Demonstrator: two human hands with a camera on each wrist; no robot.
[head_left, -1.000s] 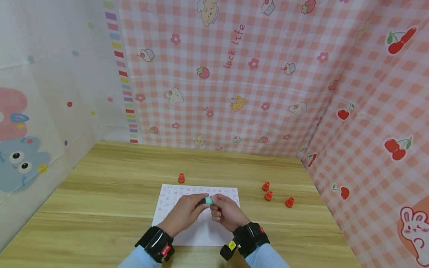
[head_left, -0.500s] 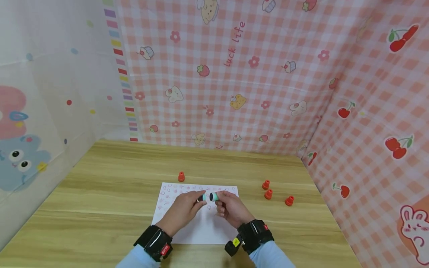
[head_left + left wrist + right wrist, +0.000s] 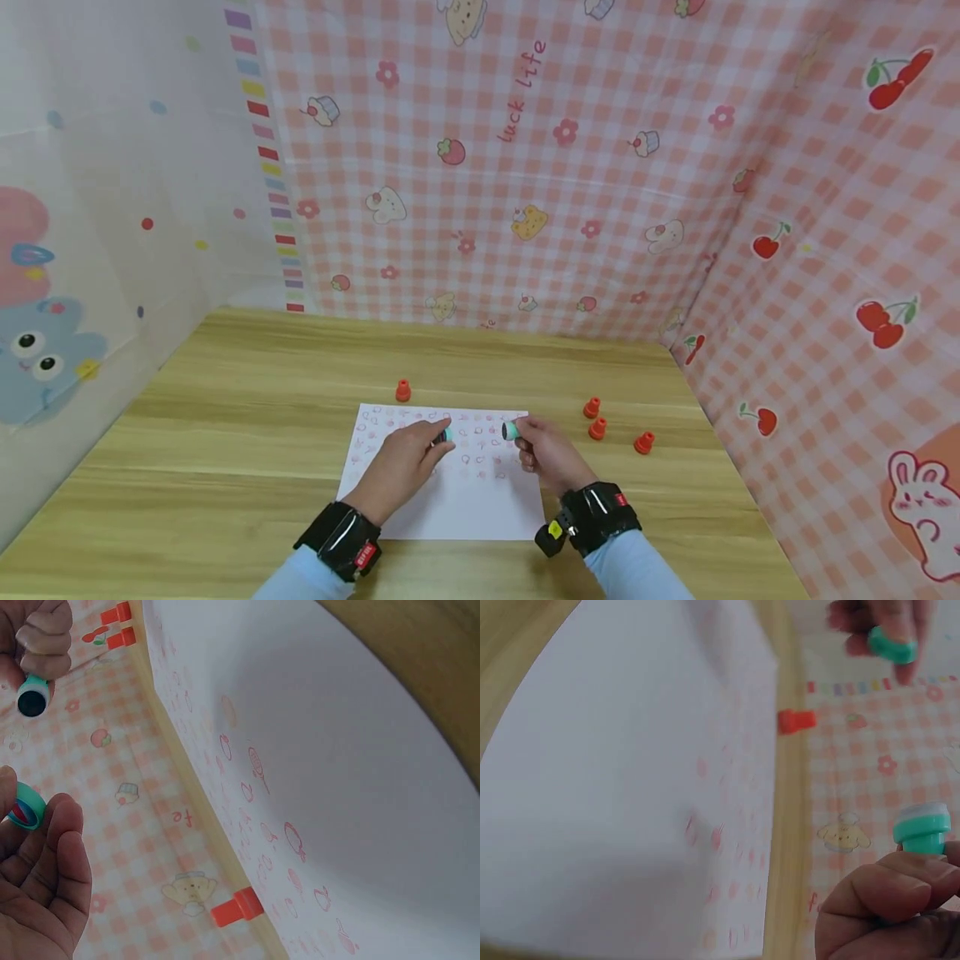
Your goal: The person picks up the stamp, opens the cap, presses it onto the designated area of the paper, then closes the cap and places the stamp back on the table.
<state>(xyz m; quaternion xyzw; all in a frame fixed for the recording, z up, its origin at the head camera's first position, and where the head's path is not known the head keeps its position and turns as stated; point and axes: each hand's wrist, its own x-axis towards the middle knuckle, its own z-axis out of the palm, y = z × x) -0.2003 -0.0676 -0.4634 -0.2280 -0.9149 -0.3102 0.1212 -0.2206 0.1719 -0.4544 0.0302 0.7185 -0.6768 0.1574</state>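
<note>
My left hand (image 3: 405, 458) pinches a small green cap (image 3: 35, 797) between thumb and fingers over the sheet's left half. Inside its green ring, the left wrist view shows a bit of red and blue. My right hand (image 3: 555, 457) grips a small green toy stamp (image 3: 511, 431) near the sheet's right edge, its dark round face with a white rim turned toward the left hand. The two pieces are apart. Below both hands lies a white paper sheet (image 3: 465, 512), its far half covered with rows of small red and pink stamped pictures.
Several red stamps stand on the wooden table (image 3: 187, 467): one red stamp (image 3: 403, 390) behind the sheet, and a red stamp (image 3: 592, 407), another red stamp (image 3: 597, 428) and a third red stamp (image 3: 644, 442) to the right. Patterned cloth (image 3: 480, 183) hangs behind and on both sides.
The green cap and stamp, together between both hands a second ago, have come apart. My right hand has moved right with the stamp; my left hand has shifted slightly left with the cap.
</note>
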